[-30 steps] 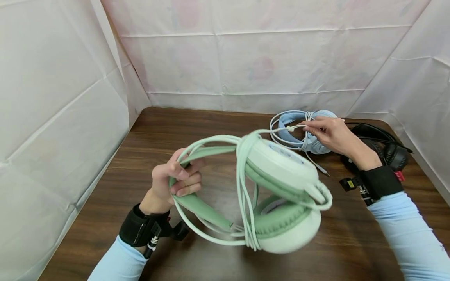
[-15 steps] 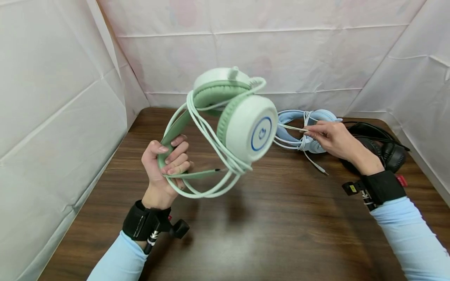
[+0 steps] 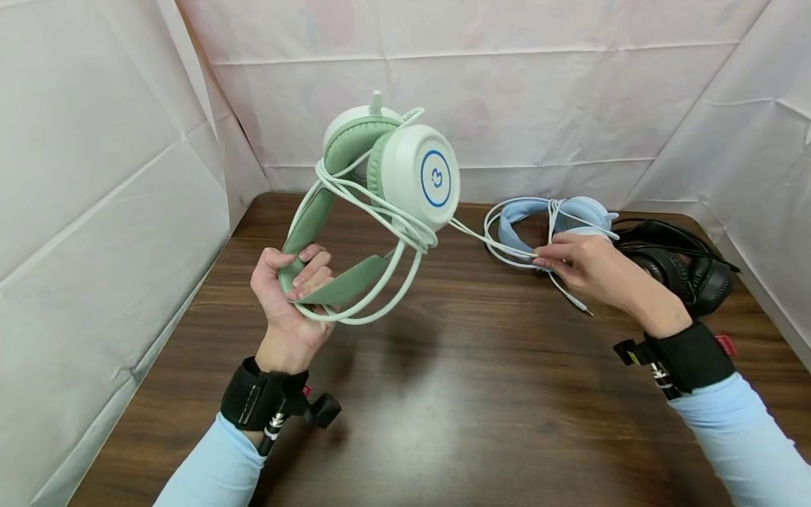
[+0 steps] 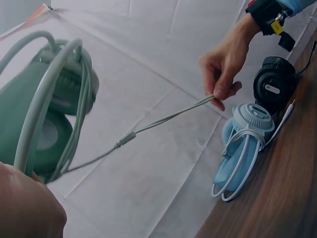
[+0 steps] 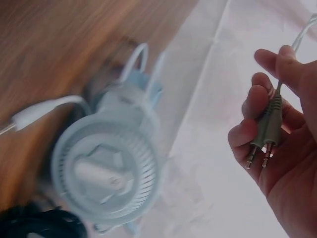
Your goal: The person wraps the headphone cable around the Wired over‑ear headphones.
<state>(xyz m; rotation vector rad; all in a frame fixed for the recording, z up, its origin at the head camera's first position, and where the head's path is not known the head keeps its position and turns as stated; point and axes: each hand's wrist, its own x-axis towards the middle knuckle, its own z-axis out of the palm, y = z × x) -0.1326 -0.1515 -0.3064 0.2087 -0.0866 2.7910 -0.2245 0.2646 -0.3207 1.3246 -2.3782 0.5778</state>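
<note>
My left hand (image 3: 291, 303) grips the padded headband of a pale green headset (image 3: 415, 172) and holds it up above the table, ear cups uppermost. Its cable is wound in several loops around the band and cups. In the head view my right hand (image 3: 592, 271) pinches the free end of that cable (image 4: 166, 118), which stretches between the headset and the fingers. Two audio plugs (image 5: 267, 121) at the cable's end lie against the right palm in the right wrist view. The left fingers are mostly out of sight in the left wrist view.
A light blue headset (image 3: 579, 211) with its cable wound round it lies at the back right, its plug (image 3: 579, 305) pointing forward. Beside it is a black headset (image 3: 690, 271). White sheets (image 3: 405, 84) wall in the wooden table (image 3: 481, 408) at back and sides.
The green headset has been raised and turned so its ear cups swing upward and left. My right hand has moved slightly down, keeping its pinch on the cable, which is now drawn out straight.
</note>
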